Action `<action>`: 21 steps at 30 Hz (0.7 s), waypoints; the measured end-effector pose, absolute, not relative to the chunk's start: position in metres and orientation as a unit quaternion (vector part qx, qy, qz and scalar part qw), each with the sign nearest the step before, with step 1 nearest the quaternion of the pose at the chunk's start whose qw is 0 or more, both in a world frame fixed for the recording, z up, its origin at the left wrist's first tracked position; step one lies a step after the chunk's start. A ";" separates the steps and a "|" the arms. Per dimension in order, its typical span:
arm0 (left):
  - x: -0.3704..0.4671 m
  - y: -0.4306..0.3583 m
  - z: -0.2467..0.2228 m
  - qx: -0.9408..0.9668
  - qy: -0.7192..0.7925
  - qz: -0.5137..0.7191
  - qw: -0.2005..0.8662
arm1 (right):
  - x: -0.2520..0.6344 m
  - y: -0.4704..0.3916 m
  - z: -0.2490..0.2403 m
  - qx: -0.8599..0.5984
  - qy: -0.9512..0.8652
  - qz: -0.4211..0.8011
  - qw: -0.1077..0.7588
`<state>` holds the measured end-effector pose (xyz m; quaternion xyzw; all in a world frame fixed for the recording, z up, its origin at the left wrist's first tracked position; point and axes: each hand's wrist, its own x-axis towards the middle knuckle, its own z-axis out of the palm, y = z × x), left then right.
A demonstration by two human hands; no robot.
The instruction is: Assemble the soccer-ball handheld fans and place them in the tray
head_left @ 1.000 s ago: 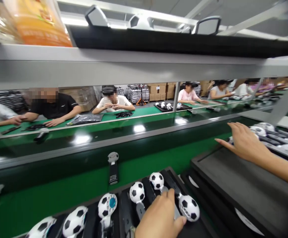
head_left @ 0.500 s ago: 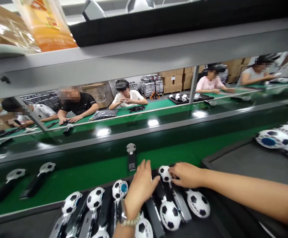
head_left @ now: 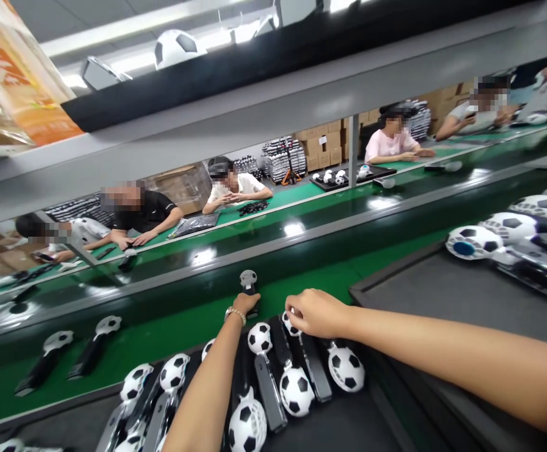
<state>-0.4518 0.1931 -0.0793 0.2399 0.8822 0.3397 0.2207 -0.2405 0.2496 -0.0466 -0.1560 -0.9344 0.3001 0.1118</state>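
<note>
My left hand (head_left: 246, 304) is stretched over the green belt, its fingers closed around the dark handle of a football-headed handheld device (head_left: 248, 277). Part of that handle is hidden under the hand. Nearer me, my right hand (head_left: 318, 312) has curled fingers at the round head of another football-headed device (head_left: 292, 324), which lies in the black tray (head_left: 344, 427). Its fingertips partly cover that head. Several similar devices, such as one with its ball end toward me (head_left: 297, 392), lie side by side in the tray, heads alternating. My left forearm hides some.
Two more devices, one farther left (head_left: 45, 361) and one beside it (head_left: 95, 345), lie on the green belt (head_left: 160, 314). Another black tray (head_left: 409, 282) with devices stands at right. A grey shelf beam (head_left: 207, 135) crosses above. Several co-workers sit across the line.
My left hand has moved from above the tray out to the device on the belt and closed on it. My right hand stays at the same device head. The view has tilted and shifted.
</note>
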 end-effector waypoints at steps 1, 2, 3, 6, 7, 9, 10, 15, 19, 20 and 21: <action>-0.446 0.194 -0.078 0.237 0.874 0.354 0.235 | -0.241 0.251 -0.047 -0.180 -0.918 0.331 0.121; -0.440 0.194 -0.076 0.236 0.864 0.368 0.249 | -0.243 0.253 -0.048 -0.206 -0.898 0.367 0.128; -0.433 0.193 -0.072 0.238 0.854 0.383 0.259 | -0.245 0.256 -0.048 -0.232 -0.874 0.406 0.131; -0.404 0.183 -0.058 0.278 0.819 0.430 0.260 | -0.251 0.267 -0.048 -0.277 -0.789 0.535 0.124; -0.392 0.177 -0.052 0.299 0.807 0.444 0.248 | -0.253 0.269 -0.047 -0.274 -0.760 0.576 0.122; -0.365 0.162 -0.043 0.353 0.782 0.468 0.210 | -0.255 0.272 -0.045 -0.253 -0.711 0.643 0.128; -0.352 0.155 -0.040 0.382 0.767 0.478 0.192 | -0.255 0.271 -0.044 -0.239 -0.692 0.669 0.132; -0.305 0.126 -0.047 0.474 0.710 0.516 0.072 | -0.250 0.264 -0.038 -0.196 -0.622 0.747 0.127; -0.294 0.114 -0.060 0.523 0.682 0.501 0.101 | -0.247 0.265 -0.036 -0.203 -0.536 0.816 0.076; -0.295 0.112 -0.061 0.532 0.671 0.504 0.114 | -0.247 0.265 -0.036 -0.219 -0.521 0.822 0.071; -0.296 0.110 -0.062 0.536 0.661 0.510 0.127 | -0.248 0.266 -0.037 -0.234 -0.508 0.826 0.070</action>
